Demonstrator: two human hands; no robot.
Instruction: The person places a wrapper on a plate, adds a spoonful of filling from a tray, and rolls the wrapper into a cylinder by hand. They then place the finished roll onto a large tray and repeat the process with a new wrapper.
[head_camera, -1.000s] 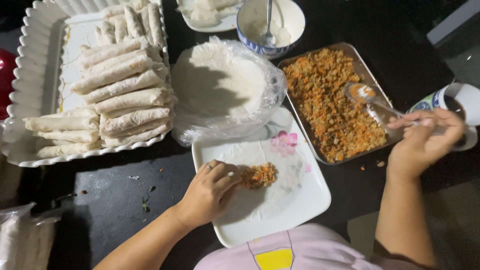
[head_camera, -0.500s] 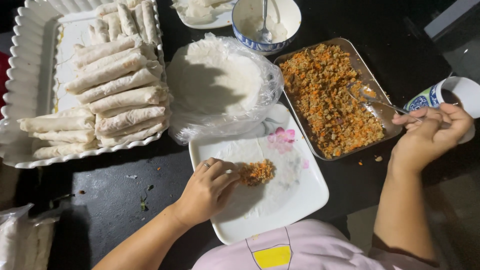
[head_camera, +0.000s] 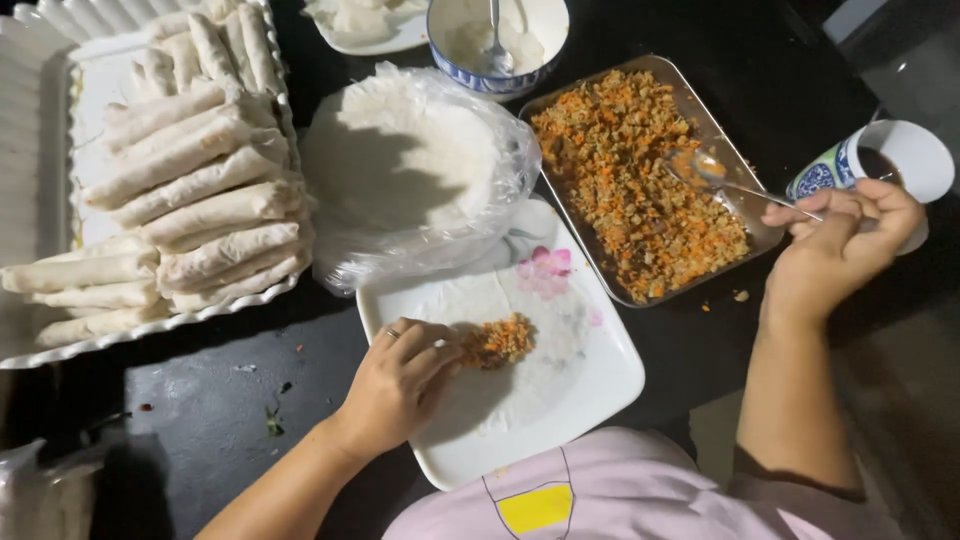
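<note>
The left hand (head_camera: 400, 385) rests loosely open, fingertips touching filling (head_camera: 497, 341) on the wrapper. The right hand (head_camera: 835, 250) is clamped on a spoon (head_camera: 712, 175) over the tray (head_camera: 700, 110) of filling.

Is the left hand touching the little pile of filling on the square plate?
Touching. In the head view the left hand rests on the wrapper on the white plate, and its fingertips meet the edge of the filling pile with no gap showing.

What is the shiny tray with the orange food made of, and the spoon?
The rectangular silver tray looks like metal, probably stainless steel: its rim is thin and gleams. The long-handled spoon in the right hand also looks like polished metal, since its bowl reflects light.
</note>
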